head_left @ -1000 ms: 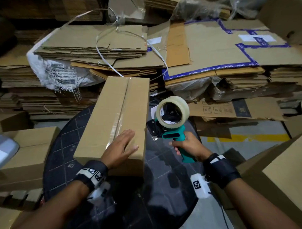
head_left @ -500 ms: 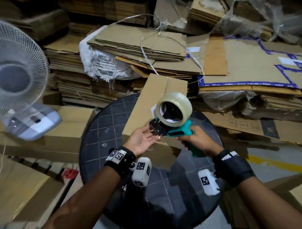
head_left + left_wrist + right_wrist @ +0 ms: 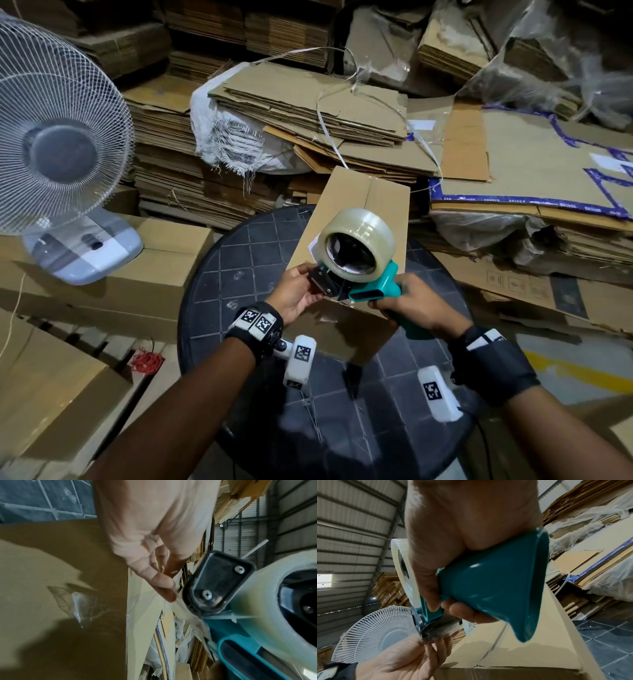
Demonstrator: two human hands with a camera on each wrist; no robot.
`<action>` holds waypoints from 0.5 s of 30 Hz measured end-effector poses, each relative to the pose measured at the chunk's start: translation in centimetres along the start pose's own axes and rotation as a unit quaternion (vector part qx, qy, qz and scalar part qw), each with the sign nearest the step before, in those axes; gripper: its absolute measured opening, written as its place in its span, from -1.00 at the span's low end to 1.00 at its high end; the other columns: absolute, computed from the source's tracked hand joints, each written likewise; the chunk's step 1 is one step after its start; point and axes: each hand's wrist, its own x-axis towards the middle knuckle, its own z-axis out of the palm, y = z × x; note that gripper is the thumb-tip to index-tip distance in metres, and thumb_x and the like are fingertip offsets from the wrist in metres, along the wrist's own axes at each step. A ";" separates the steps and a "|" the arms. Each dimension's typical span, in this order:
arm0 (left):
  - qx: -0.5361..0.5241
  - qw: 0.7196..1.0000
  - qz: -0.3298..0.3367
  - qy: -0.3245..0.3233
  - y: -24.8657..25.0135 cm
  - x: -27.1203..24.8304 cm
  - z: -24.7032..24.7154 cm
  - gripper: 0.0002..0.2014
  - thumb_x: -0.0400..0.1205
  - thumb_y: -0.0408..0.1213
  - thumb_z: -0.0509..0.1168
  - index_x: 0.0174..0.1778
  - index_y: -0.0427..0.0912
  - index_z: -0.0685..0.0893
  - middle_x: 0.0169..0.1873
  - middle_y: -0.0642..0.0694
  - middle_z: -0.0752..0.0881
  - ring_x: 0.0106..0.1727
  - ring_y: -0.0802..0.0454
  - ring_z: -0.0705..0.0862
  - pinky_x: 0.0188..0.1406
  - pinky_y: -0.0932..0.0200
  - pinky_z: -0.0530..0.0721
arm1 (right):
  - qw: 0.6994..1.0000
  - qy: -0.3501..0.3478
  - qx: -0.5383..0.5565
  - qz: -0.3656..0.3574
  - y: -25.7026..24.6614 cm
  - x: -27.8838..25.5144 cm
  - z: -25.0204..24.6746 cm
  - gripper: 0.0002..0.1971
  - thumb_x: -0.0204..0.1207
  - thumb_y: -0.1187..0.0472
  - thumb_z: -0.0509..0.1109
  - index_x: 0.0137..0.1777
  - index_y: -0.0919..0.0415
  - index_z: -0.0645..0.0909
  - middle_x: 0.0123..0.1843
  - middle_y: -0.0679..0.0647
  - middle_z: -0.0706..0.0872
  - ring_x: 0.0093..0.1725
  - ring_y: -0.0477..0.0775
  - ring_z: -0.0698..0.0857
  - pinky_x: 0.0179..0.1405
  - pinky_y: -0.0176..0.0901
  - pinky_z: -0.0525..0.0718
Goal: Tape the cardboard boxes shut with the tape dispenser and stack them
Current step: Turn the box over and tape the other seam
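The right hand [image 3: 412,303] grips the teal tape dispenser [image 3: 359,263] by its handle above the cardboard box [image 3: 356,202] lying on the round dark surface [image 3: 239,274]; the left hand's [image 3: 296,296] fingertips [image 3: 164,584] pinch the tape end at the dispenser's nose

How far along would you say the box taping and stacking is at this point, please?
Done: clear tape already runs along the top seam of the cardboard box. In hand: the right hand grips the tape dispenser while the left hand fingers the tape at its mouth. Left: stacking; this box lies on the table.
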 end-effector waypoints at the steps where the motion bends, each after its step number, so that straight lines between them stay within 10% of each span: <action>1: 0.003 1.000 -0.002 -0.003 0.0 0.1 -0.1 -0.68 0.74 -0.53 0.22 0.42 -0.48 0.52 -0.05 -0.34 0.73 -0.31 -0.02 0.76 -0.55 0.27 0.70 | 1.000 -0.001 -0.003 0.000 0.0 -0.1 0.0 -0.86 0.51 0.27 0.56 -0.05 0.33 0.70 -0.34 0.12 0.76 -0.36 0.10 0.70 -0.30 0.02 0.68; 7: -0.021 0.995 -0.044 -0.088 0.0 -0.3 0.0 -0.80 0.78 -0.42 0.18 0.26 -0.35 0.62 -0.12 -0.36 0.73 -0.36 -0.04 0.74 -0.61 0.25 0.67 | 1.000 -0.020 0.003 0.002 -0.6 -0.7 -0.4 -0.92 0.52 0.38 0.51 -0.02 0.33 0.70 -0.21 0.26 0.76 -0.30 0.16 0.68 -0.38 -0.13 0.67; 11: 0.023 0.992 -0.030 -0.118 0.4 -0.4 -0.4 -0.68 0.78 -0.42 0.18 0.41 -0.51 0.55 0.26 -0.51 0.66 0.24 -0.40 0.70 0.06 -0.11 0.81 | 1.000 -0.031 -0.007 -0.001 -0.8 -0.7 -0.6 -0.93 0.51 0.40 0.50 -0.04 0.33 0.70 -0.21 0.25 0.76 -0.28 0.16 0.69 -0.37 -0.14 0.69; 15: 0.205 0.976 0.026 -0.062 1.0 0.0 -1.2 -0.88 0.70 -0.49 0.31 0.08 -0.32 0.73 -0.11 -0.24 0.81 -0.17 -0.08 0.78 -0.34 0.18 0.79 | 1.000 -0.019 -0.009 -0.005 -0.5 -0.4 -0.8 -0.92 0.49 0.36 0.53 -0.06 0.32 0.71 -0.23 0.22 0.77 -0.29 0.15 0.70 -0.28 0.01 0.69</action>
